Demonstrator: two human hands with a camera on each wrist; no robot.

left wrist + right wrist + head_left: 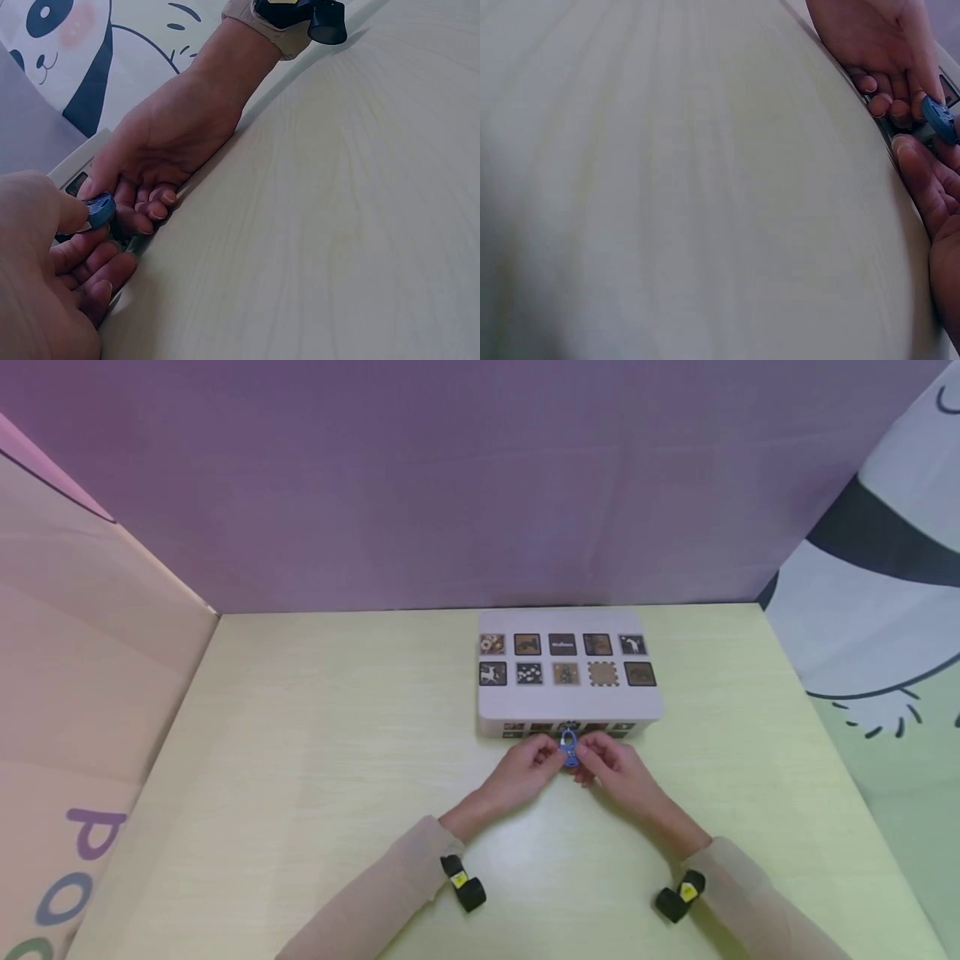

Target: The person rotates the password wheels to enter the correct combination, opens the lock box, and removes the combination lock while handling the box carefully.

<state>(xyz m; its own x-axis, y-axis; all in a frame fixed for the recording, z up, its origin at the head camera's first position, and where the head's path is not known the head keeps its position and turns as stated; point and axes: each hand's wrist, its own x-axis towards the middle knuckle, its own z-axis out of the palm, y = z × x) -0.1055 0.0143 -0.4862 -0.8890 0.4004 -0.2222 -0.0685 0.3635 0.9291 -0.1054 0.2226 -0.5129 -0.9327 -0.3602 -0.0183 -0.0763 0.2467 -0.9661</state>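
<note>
A small blue padlock (570,755) with a looped shackle is at the front face of a white box (570,700) printed with stamp-like pictures. My left hand (521,772) pinches the padlock from the left, its thumb lying over the lock in the left wrist view. From the other side my right hand (621,777) grips the lock's edge between thumb and curled fingers. In the right wrist view the blue lock body (939,120) shows between both hands, partly cut off by the frame. Fingers hide whether the shackle is fastened to the box.
The box stands near the back of a pale wood-grain table (337,735), against a purple backdrop (450,485). Printed side panels rise left and right, the right one with a panda drawing (52,45). Each sleeve carries a black wrist strap (463,883).
</note>
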